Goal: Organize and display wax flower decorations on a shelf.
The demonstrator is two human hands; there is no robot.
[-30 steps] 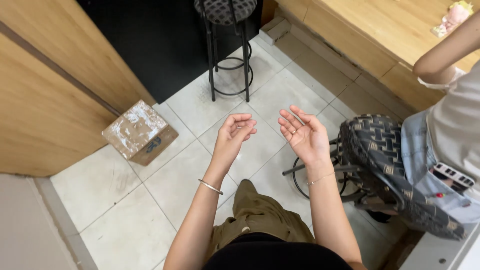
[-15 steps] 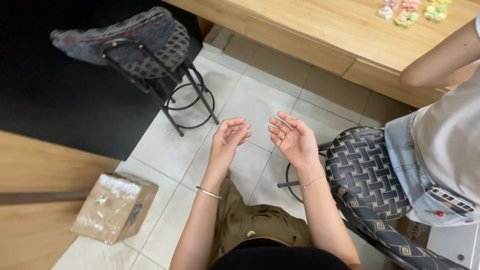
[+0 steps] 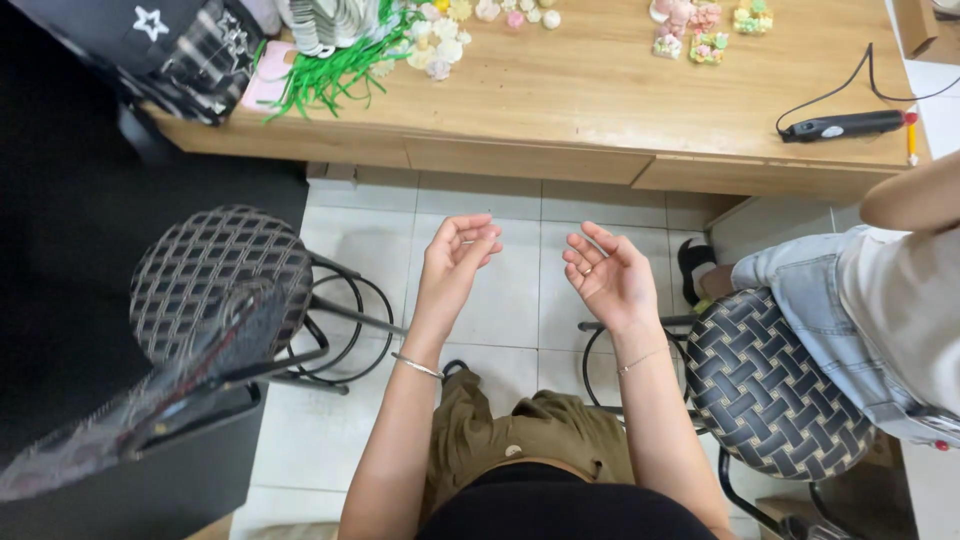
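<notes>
Wooden table (image 3: pixel 600 100) now fills top of view; earlier only its edge showed. Woven stool (image 3: pixel 215 275) sits left. Your left hand (image 3: pixel 455 265) and right hand (image 3: pixel 605 275): palms up, fingers loosely spread, holding nothing, over floor tiles (image 3: pixel 520 300).

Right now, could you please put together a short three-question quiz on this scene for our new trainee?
1. True or false: the left hand and the right hand are both held palm-up and hold nothing.
2. Which stands to the person's left? A) an empty woven-seat stool B) a cardboard box C) a bucket
3. Fill in: the black corded tool lies on the wooden ____.

Key
1. True: both hands are open above the tiled floor, apart from each other.
2. A. The other woven stool, on the right, has a co-worker seated on it.
3. Table.
</notes>
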